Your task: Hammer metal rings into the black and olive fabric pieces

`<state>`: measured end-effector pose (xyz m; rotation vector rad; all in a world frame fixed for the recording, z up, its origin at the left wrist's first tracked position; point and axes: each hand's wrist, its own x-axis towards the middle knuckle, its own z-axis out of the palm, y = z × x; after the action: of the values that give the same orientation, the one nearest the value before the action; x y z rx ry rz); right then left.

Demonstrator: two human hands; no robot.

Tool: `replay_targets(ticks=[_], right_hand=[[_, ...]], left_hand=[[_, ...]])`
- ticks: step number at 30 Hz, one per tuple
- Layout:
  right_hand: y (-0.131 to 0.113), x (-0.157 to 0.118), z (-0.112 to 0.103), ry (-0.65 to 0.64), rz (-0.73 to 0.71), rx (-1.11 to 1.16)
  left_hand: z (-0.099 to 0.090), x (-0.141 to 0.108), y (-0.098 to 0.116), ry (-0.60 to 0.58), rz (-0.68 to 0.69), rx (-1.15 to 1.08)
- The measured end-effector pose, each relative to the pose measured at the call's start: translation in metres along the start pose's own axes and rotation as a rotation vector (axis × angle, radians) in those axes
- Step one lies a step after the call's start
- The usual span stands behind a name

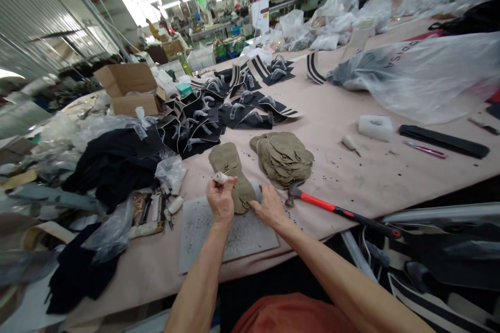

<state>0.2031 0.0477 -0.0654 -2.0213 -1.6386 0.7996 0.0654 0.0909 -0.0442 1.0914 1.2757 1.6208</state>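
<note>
My left hand (221, 203) is closed around a white tape-wrapped hand tool (221, 178), whose tip I cannot make out. Beneath and beside it lies an olive fabric piece (230, 158) with small metal D-rings, partly over a grey board (230, 242) dotted with dark bits. My right hand (270, 207) pinches the near right edge of that fabric piece, with a pale grey patch showing by its fingers. Just beyond, a stack of similar olive pieces (283, 158) rests on the table. A hammer (324, 203) with a red and black handle lies to the right of my right hand.
Black strapped pieces (207, 119) spread across the table's far left, near an open cardboard box (130, 88). A second wrapped tool (349, 143), a white roll (375, 128), pink tweezers (425, 150) and a large plastic bag (437, 75) lie right.
</note>
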Motion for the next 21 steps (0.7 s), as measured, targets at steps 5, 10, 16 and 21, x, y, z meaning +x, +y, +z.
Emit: replay_targets(ticks=[5,10,16,21], right_hand=[[-0.013,0.019,-0.009,-0.004,-0.042,-0.1],[-0.036,0.053,-0.008,-0.15,-0.008,-0.226],[-0.058,0.066,0.006,-0.129,-0.153,-0.194],[-0.106,0.091,-0.008,-0.085,-0.382,0.13]], left_hand=[[-0.042,0.003,0.0,0.035,-0.034,0.048],[-0.078,-0.008,-0.023,0.131,-0.103,0.139],[-0.09,-0.015,-0.033,0.179,-0.144,0.094],[-0.089,-0.014,-0.034,0.154,-0.128,0.144]])
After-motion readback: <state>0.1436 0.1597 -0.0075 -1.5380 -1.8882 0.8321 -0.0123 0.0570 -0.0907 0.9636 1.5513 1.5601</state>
